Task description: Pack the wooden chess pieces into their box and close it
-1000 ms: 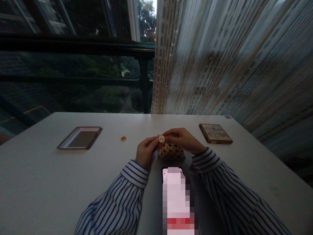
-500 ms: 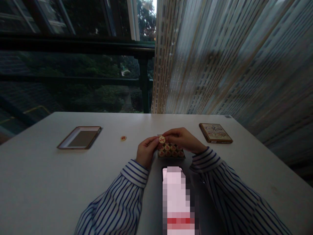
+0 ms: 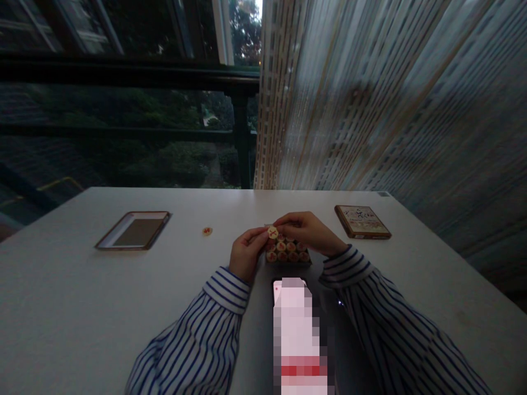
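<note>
A round, pale xiangqi piece (image 3: 272, 232) with a red character is raised over the far left corner of a small box (image 3: 289, 264). My left hand (image 3: 247, 253) pinches it from the left, thumb and fingers together. From the other side, my right hand (image 3: 310, 235) closes its fingertips on the same piece, its palm arching above the box. Rows of similar pieces (image 3: 292, 256) lie in the box, red characters up; the far ones are partly covered by my right hand. One loose piece (image 3: 207, 231) lies on the table to the left.
On the white table (image 3: 82, 307), a shallow open tray or lid (image 3: 154, 237) lies far left and a flat printed box (image 3: 363, 222) far right. A phone (image 3: 294, 323) with a blurred screen is between my forearms. Behind the table are a railing (image 3: 242, 137) and string curtain (image 3: 288, 109).
The view has shifted very slightly. Both hands stay on the piece in nearly the same place, and nothing has been let go.
</note>
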`<state>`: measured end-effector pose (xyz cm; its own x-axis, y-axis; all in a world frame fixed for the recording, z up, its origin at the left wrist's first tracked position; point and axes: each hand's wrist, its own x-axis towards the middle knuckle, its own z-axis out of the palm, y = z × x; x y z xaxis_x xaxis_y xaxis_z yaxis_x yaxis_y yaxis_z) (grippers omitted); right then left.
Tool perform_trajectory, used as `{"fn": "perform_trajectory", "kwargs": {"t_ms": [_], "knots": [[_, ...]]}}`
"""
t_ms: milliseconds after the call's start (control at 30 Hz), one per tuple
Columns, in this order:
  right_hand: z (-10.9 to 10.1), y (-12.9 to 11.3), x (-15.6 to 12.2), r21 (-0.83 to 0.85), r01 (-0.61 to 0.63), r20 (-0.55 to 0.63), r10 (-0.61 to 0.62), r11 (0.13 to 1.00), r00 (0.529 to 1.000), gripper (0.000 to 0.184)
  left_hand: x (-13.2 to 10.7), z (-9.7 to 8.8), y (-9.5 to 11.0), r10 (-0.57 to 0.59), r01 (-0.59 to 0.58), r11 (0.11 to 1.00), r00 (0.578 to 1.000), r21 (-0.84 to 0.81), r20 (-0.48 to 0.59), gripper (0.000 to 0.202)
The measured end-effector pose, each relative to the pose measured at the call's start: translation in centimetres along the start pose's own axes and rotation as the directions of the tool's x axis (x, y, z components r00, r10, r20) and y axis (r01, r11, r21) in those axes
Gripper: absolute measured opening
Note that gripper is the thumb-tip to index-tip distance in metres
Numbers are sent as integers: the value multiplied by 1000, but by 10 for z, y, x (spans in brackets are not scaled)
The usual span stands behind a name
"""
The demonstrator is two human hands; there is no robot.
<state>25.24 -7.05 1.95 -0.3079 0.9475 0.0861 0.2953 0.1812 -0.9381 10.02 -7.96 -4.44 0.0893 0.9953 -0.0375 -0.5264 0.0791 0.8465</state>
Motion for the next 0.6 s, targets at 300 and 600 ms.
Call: {"fn": "perform_trajectory", "kwargs": {"t_ms": [300,600], "knots": [[1,-2,-1,1,-23,-3,23,1000,1000,20,1,-1,-1,5,-5,1000,1000,-25,0,32],[1,0,0,4,-13,6,13,1000,1000,20,-2,2,0,2,-2,1000,1000,-11,10,31]]}}
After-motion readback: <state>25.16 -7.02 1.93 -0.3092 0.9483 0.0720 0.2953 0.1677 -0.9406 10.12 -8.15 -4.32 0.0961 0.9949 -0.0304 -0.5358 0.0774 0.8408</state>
